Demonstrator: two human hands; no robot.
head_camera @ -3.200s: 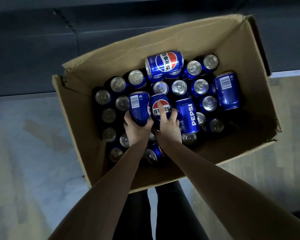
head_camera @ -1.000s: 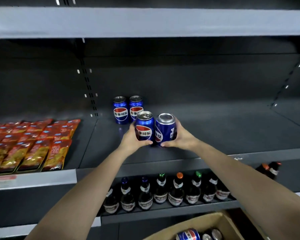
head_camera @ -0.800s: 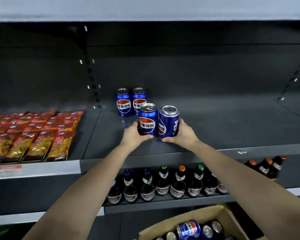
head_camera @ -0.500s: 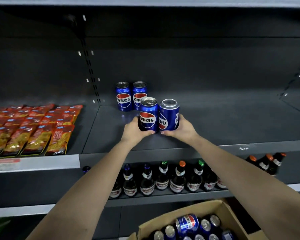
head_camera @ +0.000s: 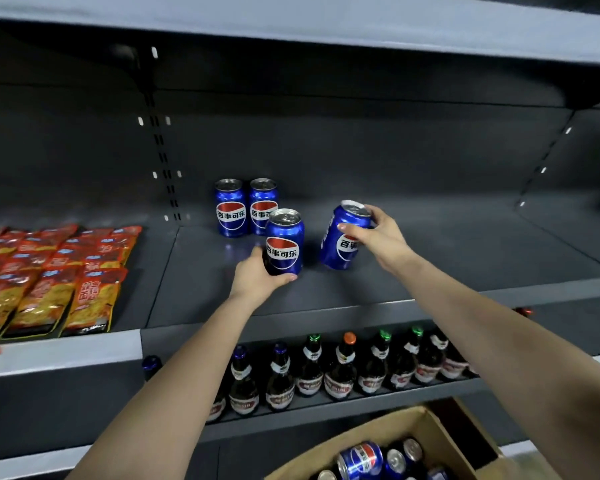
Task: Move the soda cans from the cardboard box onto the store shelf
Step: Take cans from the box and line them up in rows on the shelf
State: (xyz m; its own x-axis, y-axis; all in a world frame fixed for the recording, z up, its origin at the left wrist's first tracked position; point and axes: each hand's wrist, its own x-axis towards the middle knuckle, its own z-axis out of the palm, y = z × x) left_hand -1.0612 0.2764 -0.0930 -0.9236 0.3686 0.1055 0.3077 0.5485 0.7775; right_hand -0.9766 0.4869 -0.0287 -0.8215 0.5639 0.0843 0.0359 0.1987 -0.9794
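Note:
My left hand (head_camera: 255, 277) grips the base of an upright blue Pepsi can (head_camera: 284, 242) over the dark grey store shelf (head_camera: 430, 258). My right hand (head_camera: 378, 237) holds a second blue can (head_camera: 342, 237) near its top; that can tilts to the left, a hand's width right of the first. Two more blue cans (head_camera: 246, 206) stand side by side at the back of the shelf, just behind the left can. The cardboard box (head_camera: 395, 427) sits at the bottom of the view with several cans (head_camera: 361, 459) inside.
Red and yellow snack packets (head_camera: 49, 282) lie in rows on the shelf section to the left. A row of dark glass bottles (head_camera: 326, 372) fills the shelf below. Another shelf board (head_camera: 291, 26) hangs overhead. The shelf surface runs bare to the right of the cans.
The two held cans were pressed together; now my right hand has drawn its can to the right and tilted it. Earlier, both hands lifted the cans out of the box.

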